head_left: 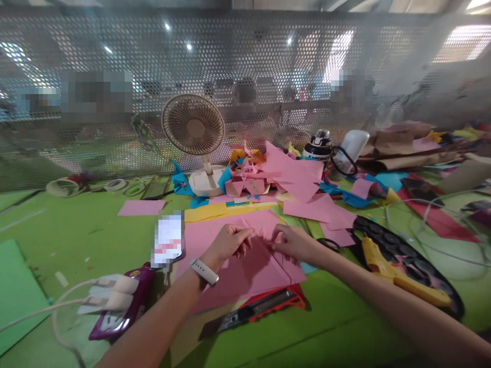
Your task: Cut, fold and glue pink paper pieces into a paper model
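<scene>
The green bench [103,225] carries paper scraps [295,176], a fan [194,125] and, at right, a yellow glue gun [383,268] on a black tray [391,240]. A perforated screen [245,56] stands behind. The pink sheet [238,286] lies beneath both hands. Left hand [230,243]: palm down, thumb and forefinger nearly together. Right hand [290,244]: fingers curled, slightly parted. Fingertips are blurred; whether either hand grips paper cannot be determined.

A left hand [233,242] – a white strap [205,272] round its wrist – and a right hand [289,243] bend close together over pink paper [241,281] on a green table [326,317], utility knife [255,307] in front, yellow hot-glue gun [387,271] rightward, desk fan [195,125] behind.
</scene>
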### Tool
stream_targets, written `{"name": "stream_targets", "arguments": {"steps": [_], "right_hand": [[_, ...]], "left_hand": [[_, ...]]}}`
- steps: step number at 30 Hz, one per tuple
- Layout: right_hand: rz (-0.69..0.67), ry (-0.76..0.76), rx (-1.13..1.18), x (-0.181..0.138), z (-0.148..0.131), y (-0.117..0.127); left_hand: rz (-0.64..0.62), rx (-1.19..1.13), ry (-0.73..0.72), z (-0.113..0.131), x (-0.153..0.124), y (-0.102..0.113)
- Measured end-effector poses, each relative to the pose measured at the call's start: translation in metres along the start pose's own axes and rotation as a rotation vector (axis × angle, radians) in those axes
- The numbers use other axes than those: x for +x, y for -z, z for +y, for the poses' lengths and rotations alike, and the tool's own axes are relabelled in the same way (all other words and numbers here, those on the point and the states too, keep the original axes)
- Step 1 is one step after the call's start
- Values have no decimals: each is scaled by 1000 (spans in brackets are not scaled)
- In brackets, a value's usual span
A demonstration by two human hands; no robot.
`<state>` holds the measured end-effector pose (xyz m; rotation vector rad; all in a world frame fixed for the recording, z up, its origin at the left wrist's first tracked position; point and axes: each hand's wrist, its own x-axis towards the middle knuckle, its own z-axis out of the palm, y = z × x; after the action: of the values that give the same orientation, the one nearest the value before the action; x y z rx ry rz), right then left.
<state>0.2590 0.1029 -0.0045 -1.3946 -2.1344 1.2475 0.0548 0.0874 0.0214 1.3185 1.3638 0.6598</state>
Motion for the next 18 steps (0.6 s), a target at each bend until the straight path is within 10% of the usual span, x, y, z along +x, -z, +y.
{"name": "stream_targets", "arguments": {"steps": [18], "right_hand": [[411, 288, -483, -8, -4, -17]], "left_hand": [[88, -288, -21, -15, -9, -22]]}}
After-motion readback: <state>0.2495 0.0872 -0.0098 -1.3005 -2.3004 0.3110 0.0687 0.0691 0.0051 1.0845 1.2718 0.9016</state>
